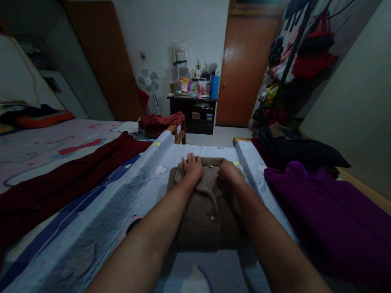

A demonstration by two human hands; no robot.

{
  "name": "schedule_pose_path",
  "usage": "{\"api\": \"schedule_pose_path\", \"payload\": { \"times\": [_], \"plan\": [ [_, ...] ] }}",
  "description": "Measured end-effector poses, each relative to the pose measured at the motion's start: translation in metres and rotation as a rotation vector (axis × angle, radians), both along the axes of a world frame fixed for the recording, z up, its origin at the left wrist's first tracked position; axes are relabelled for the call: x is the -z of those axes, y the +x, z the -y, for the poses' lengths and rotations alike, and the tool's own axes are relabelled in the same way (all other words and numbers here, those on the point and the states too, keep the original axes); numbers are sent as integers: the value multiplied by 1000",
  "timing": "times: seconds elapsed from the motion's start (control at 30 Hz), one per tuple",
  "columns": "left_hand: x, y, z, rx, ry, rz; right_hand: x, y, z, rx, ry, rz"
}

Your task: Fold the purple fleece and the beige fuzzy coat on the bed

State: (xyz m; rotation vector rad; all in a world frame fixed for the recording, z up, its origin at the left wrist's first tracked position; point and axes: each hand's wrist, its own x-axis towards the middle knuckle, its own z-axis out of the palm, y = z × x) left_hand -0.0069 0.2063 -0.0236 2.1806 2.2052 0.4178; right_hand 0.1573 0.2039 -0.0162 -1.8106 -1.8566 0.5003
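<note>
A brown coat (pixel 200 219) lies folded into a compact rectangle in front of me, its collar at the far end and one round button showing on the front. My left hand (pixel 193 166) rests flat on the left side of the collar, fingers spread. On the collar's right side, my right hand (pixel 231 173) has its fingers curled in against the fabric, gripping it. A small pale label shows inside the collar between the hands. The coat sits on a light blue patterned sheet (pixel 159 175).
A purple garment (pixel 324 203) lies to the right, with dark folded clothes (pixel 299 144) beyond it. Dark red trousers (pixel 76 171) stretch along the left. Farther off are a red cloth (pixel 161 122), a fan (pixel 149 80), a dark cabinet (pixel 183 112) and a door (pixel 241 69).
</note>
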Motion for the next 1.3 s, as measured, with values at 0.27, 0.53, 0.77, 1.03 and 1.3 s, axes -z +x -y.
{"api": "schedule_pose_path", "payload": {
  "times": [0.27,0.53,0.77,1.03,1.3],
  "plan": [
    [10,-7,-24,207,24,-7,13,-35,-36,-176,137,345],
    [10,-20,-15,248,136,43,41,-21,-32,-136,299,221],
    [5,-23,-10,288,97,33,34,-21,-22,-156,295,282],
    [10,-21,-8,346,145,-27,28,-15,-20,-166,266,336],
    [16,-21,-6,346,92,-4,17,-11,-17,-101,143,379]
  ]
}}
